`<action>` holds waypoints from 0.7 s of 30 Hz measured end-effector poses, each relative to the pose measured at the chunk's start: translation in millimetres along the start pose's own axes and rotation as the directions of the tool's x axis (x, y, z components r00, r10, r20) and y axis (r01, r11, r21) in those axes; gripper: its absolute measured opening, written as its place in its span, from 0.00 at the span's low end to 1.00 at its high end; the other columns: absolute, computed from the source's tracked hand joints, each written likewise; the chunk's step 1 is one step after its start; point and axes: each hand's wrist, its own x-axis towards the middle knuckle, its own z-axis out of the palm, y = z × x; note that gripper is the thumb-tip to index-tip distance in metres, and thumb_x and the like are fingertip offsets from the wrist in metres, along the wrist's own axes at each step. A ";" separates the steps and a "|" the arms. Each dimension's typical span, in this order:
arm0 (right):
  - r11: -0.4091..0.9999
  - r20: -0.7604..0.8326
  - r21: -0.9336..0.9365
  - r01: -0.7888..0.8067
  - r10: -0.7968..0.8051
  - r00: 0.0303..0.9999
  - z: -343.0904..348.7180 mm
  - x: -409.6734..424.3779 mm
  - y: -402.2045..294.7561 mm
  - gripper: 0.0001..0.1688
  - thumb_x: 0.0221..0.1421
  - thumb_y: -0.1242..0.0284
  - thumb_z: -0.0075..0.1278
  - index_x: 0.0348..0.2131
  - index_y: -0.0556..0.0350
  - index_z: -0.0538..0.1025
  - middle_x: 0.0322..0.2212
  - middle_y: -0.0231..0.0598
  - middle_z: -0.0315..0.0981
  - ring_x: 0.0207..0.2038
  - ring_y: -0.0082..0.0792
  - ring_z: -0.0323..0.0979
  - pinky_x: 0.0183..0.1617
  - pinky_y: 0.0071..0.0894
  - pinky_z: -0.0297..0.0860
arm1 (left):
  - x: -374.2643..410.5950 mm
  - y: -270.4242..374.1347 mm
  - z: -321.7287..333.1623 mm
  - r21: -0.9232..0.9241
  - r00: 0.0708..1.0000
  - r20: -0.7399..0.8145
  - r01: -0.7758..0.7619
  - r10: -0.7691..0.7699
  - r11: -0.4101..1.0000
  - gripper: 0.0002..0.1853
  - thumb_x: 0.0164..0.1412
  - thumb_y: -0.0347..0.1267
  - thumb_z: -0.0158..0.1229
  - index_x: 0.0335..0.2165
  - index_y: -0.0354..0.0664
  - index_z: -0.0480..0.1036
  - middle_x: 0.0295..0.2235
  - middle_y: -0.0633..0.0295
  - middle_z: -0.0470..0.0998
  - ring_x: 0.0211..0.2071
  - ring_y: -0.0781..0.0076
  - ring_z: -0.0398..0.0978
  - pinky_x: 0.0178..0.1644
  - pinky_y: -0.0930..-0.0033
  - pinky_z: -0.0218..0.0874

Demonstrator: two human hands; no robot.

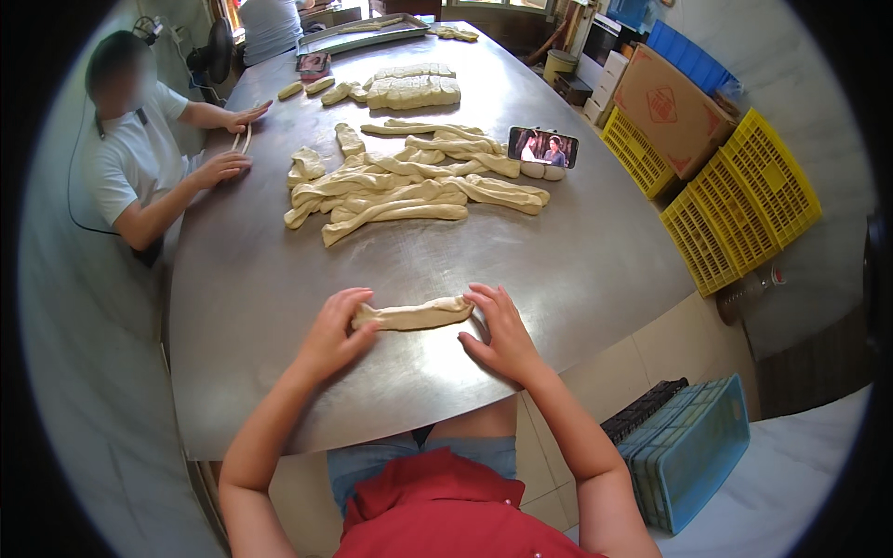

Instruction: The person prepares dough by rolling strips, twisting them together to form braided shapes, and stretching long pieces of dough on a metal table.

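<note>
A short, flat strip of dough (415, 317) lies crosswise on the steel table in front of me. My left hand (340, 331) is at its left end, with the thumb on the near edge and the fingers curled over the far side. At the right end, the fingertips of my right hand (499, 331) touch the dough, while the thumb stands apart from it, low over the table. Farther in, a heap of long, twisted dough strips (411, 178) is spread over the middle of the table.
A person (150, 139) at the left edge has both hands over a thin dough strand. A phone (543, 147) showing a video leans beside the heap. Behind are scored dough blocks (414, 91) and a metal tray (314, 46). Yellow crates (739, 202) and a blue crate (698, 453) stand right.
</note>
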 end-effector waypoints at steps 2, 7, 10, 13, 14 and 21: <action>0.999 0.013 0.003 0.041 -0.041 0.999 5.5 13.6 -11.4 0.35 0.50 0.66 0.60 0.56 0.51 0.68 0.56 0.46 0.63 0.61 0.51 0.59 0.68 0.53 0.52 | -3.8 9.5 11.1 0.261 0.973 -0.015 -0.220 0.232 0.940 0.28 0.55 0.38 0.65 0.53 0.42 0.69 0.55 0.54 0.68 0.57 0.58 0.65 0.63 0.56 0.55; 0.997 0.079 0.007 0.077 -0.078 0.994 35.9 39.0 -13.6 0.32 0.46 0.66 0.64 0.51 0.49 0.74 0.50 0.40 0.69 0.54 0.47 0.64 0.59 0.44 0.61 | 16.2 18.8 34.5 0.310 0.959 -0.002 -0.268 0.283 0.912 0.30 0.51 0.41 0.68 0.52 0.46 0.71 0.50 0.58 0.71 0.55 0.55 0.66 0.61 0.54 0.54; 1.000 0.055 -0.010 0.028 -0.027 0.998 42.0 42.8 -8.9 0.25 0.46 0.66 0.63 0.45 0.50 0.77 0.45 0.38 0.71 0.50 0.45 0.66 0.55 0.43 0.62 | 24.2 21.4 41.5 0.277 0.971 -0.026 -0.223 0.239 0.935 0.22 0.52 0.40 0.67 0.46 0.47 0.75 0.44 0.61 0.74 0.49 0.57 0.69 0.54 0.55 0.59; 1.000 0.079 -0.018 -0.016 0.018 0.997 42.9 46.0 -10.7 0.17 0.48 0.67 0.62 0.39 0.52 0.79 0.39 0.37 0.72 0.45 0.43 0.67 0.52 0.44 0.63 | 27.4 12.8 45.6 0.241 0.976 -0.047 -0.194 0.211 0.951 0.15 0.53 0.38 0.67 0.39 0.46 0.78 0.37 0.62 0.75 0.43 0.59 0.71 0.48 0.57 0.61; 1.000 0.011 0.002 0.015 -0.015 1.000 40.2 43.8 -11.1 0.15 0.49 0.67 0.61 0.38 0.52 0.80 0.37 0.37 0.72 0.44 0.43 0.67 0.51 0.43 0.63 | 27.6 12.4 46.0 0.230 0.966 -0.077 -0.224 0.247 0.947 0.14 0.53 0.38 0.66 0.38 0.46 0.78 0.35 0.62 0.75 0.41 0.59 0.71 0.47 0.57 0.61; 0.999 -0.012 -0.003 0.034 -0.034 0.999 13.6 25.1 3.8 0.10 0.52 0.72 0.58 0.37 0.54 0.80 0.33 0.38 0.72 0.40 0.42 0.68 0.48 0.40 0.65 | 12.4 -1.2 25.2 0.243 0.968 -0.096 -0.202 0.231 0.949 0.12 0.51 0.32 0.67 0.36 0.43 0.78 0.33 0.60 0.74 0.38 0.58 0.71 0.46 0.59 0.62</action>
